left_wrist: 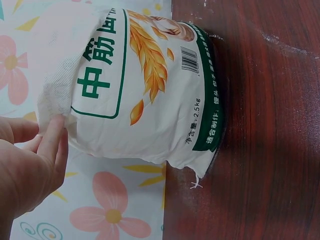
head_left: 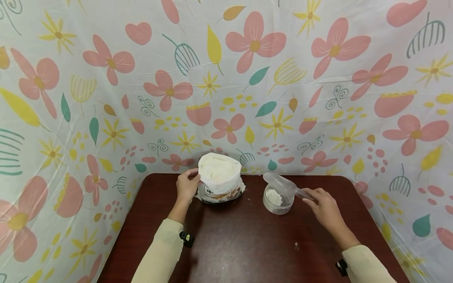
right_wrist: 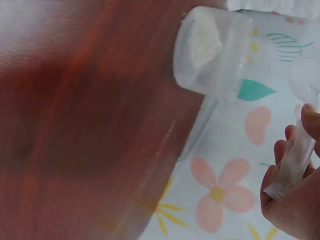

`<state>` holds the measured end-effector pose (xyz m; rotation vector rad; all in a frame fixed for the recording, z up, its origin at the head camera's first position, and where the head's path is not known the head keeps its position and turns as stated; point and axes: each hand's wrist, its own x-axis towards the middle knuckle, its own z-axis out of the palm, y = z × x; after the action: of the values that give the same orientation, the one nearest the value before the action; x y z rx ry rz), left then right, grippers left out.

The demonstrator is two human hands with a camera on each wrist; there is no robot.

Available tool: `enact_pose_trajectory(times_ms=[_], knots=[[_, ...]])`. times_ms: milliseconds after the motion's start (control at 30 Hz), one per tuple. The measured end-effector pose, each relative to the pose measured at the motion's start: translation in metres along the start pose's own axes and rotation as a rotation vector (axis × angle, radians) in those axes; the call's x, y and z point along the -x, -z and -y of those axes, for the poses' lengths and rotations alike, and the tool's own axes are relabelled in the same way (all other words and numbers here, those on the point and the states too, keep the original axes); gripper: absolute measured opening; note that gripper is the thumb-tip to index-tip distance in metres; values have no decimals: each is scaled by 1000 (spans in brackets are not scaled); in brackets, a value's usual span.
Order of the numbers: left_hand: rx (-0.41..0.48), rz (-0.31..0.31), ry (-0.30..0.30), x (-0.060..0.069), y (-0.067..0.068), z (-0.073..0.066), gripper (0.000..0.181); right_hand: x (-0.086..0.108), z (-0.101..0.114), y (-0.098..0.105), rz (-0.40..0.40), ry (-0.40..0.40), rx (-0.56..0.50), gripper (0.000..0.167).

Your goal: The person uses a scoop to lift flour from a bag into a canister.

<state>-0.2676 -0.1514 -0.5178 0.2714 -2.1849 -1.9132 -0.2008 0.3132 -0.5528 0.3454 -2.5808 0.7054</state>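
An opened white flour bag (head_left: 217,189), filled with pale flour (head_left: 216,167), stands upright near the table's back edge. My left hand (head_left: 186,188) pinches its rolled-down rim on the left side, thumb and fingers on the edge (left_wrist: 54,102). To the bag's right sits a round clear container (head_left: 277,210) with a small heap of flour (head_left: 274,196) in it. Over that container I hold a translucent scoop (head_left: 281,183), my right hand (head_left: 325,206) gripping its handle (right_wrist: 292,165). The scoop's bowl appears tilted on its side; whether flour remains inside cannot be told.
The dark red-brown table (head_left: 240,247) carries light traces of white powder. A flower-patterned curtain (head_left: 226,78) hangs close behind the table and along both sides.
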Motion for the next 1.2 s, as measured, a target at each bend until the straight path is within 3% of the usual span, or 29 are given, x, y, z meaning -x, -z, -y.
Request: enact_pose_trajectory(times_ms=[567,867,1067,1200], knots=[[1,7,15,2,1,-4,28,-46,34,16,37,88,1,34],[-3,12,28,3,0,-5,26,-79,56,24,76,194,47,32],[-6,15,30,2,1,-5,27,-107,68,29,59,333,58,37],[-2,10,30,2,1,-5,27,-127,81,35,92,393,99,35]])
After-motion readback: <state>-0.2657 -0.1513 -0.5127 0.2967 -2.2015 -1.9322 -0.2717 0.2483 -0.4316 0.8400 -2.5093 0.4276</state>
